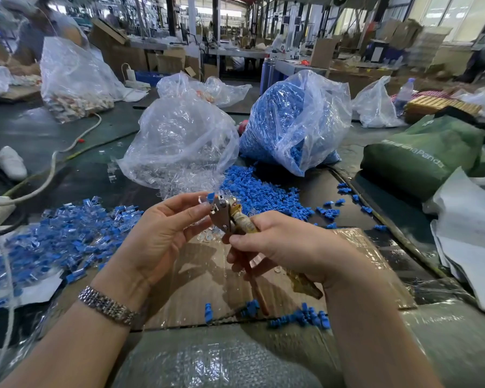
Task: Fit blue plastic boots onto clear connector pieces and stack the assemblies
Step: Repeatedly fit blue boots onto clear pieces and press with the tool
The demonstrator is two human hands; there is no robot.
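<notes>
Where the dark green worktop [67, 175] meets the viewer's lap, a flattened sheet of cardboard [207, 278] wrapped in clear film serves as the working pad. Above it the left hand [163, 236] pinches a blue boot [210, 196] and a clear connector piece [201, 199] between thumb and fingertips, at the nose of a pair of metal pliers [221, 217]. The right hand [280, 245] is curled around the pliers' taped handles (whether the tool is squeezed closed cannot be told). Left of the pad, on white paper, lies a loose heap of finished assemblies [67, 231], blue and clear together. Beyond the hands, a clear plastic bag of connector pieces [179, 144] stands just beside a bag of blue boots [294, 121]; spilled boots [258, 189] fan out from it across the worktop, and a few more lie on the near edge of the cardboard. A white cable [48, 175] crosses the left of the surface; a green fabric bag [420, 152] rests at right. Further bags, cardboard boxes [168, 61] and long benches fill the workshop hall behind, with windows at upper right and another person [39, 32] at upper left.
</notes>
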